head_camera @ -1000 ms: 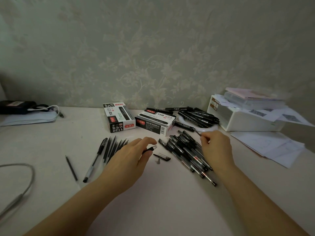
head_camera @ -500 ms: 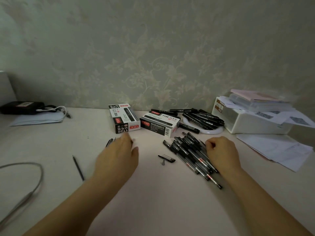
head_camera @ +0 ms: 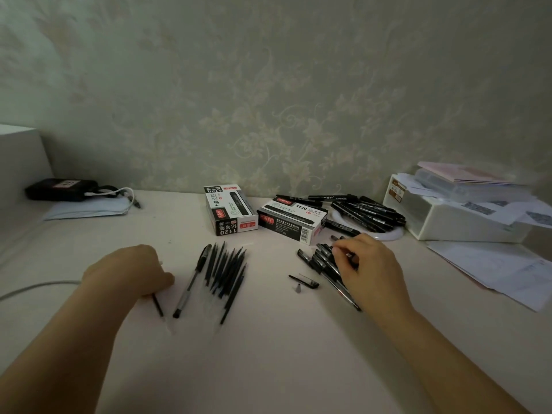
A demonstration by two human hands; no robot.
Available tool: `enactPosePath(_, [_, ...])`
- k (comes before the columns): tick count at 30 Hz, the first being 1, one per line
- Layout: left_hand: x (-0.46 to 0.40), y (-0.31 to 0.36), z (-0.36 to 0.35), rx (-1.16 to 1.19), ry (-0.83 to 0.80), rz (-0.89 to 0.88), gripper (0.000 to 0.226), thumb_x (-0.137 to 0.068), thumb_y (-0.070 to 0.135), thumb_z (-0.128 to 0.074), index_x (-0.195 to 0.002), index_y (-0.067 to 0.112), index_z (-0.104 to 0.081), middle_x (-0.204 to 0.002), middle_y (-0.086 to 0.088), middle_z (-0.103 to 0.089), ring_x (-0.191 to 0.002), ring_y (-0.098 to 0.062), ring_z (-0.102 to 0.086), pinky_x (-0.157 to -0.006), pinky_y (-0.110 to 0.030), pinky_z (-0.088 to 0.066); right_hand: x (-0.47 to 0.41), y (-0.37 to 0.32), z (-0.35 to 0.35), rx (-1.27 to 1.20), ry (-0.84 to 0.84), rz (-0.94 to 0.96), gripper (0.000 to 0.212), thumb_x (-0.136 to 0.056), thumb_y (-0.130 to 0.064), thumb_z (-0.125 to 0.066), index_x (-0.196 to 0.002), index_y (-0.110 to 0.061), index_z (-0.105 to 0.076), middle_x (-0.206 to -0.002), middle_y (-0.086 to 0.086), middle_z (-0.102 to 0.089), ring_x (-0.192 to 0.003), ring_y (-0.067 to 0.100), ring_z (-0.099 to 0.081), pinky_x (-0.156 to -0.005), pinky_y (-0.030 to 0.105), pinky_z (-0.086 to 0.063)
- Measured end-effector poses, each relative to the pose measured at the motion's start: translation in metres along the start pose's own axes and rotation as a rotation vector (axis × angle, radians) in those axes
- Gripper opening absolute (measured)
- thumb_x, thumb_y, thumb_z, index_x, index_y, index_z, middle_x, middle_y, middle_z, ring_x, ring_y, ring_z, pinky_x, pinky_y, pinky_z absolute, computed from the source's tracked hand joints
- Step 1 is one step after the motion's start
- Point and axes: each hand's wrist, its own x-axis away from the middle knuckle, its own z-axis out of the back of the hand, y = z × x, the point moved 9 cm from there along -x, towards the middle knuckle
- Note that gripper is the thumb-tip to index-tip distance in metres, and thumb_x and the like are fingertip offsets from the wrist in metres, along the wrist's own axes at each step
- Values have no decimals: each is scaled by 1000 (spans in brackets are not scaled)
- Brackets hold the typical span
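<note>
My left hand point(head_camera: 131, 271) lies knuckles-up on the white table, fingers curled down over a thin black refill point(head_camera: 157, 304) whose lower end sticks out beneath it. Just to its right lie a clear pen with a black cap point(head_camera: 191, 286) and a row of several black refills point(head_camera: 228, 273). My right hand point(head_camera: 369, 274) rests on a pile of several black-capped pens point(head_camera: 321, 261), its fingertips curled round one pen at the pile's top. A loose pen cap point(head_camera: 304, 281) and a small tip point(head_camera: 298, 289) lie left of the pile.
Two black-and-white pen boxes point(head_camera: 231, 209) point(head_camera: 291, 219) stand near the wall. Black markers point(head_camera: 369, 212) lie heaped on a white ring point(head_camera: 388, 234). At the right are a white box point(head_camera: 466, 227) and papers point(head_camera: 507, 270). At the left are a black pouch point(head_camera: 59, 189), a mask point(head_camera: 86, 209) and a cable point(head_camera: 30, 289).
My left hand has swung left from the table's middle, across the refill row, onto the lone refill. My right hand has stayed on the pen pile. The view has shifted a little.
</note>
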Motion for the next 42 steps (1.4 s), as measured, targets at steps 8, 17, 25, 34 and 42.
enactPosePath(8, [0,13,1,0,42,-55,22,-92,29,-54,-102,10,-48,-105,-7,-56,-86,-21,-48,-70,-23,-37,1,0,-3,-36,-15,-6,14,-93,-21,-64,-102,-20,-74,-96,-5,-66,-81,14,-61,-73,34,-55])
enactPosePath(17, [5,27,14,139,241,-118,26,-82,17,-60,-72,18,-37,-76,-1,-47,-68,-17,-48,-58,-28,-37,2,-4,-3,-57,-25,15,15,-92,-20,-64,-104,-18,-74,-94,-4,-66,-80,13,-62,-71,33,-57])
enactPosePath(25, [8,35,7,219,222,-96,29,-81,27,-62,-70,18,-36,-71,1,-43,-74,-22,-49,-61,-28,-38,3,-6,-4,-69,-31,3,13,-93,-22,-64,-101,-22,-74,-90,-7,-64,-77,11,-62,-69,36,-57])
enactPosePath(34, [38,65,49,561,341,-270,29,-90,26,-55,-68,9,-47,-59,-1,-48,-53,-15,-45,-50,-27,-33,7,-12,-14,-592,-117,-294,10,-89,-28,-69,-93,-33,-76,-84,-16,-73,-75,-3,-65,-66,9,-49])
enactPosePath(42, [92,165,12,952,-45,-707,26,-91,36,-56,-73,17,-58,-51,11,-42,-44,-2,-36,-44,-15,-32,43,-52,-59,-1117,-533,-592,25,-82,-38,-71,-96,-18,-77,-88,2,-75,-72,11,-67,-69,22,-53])
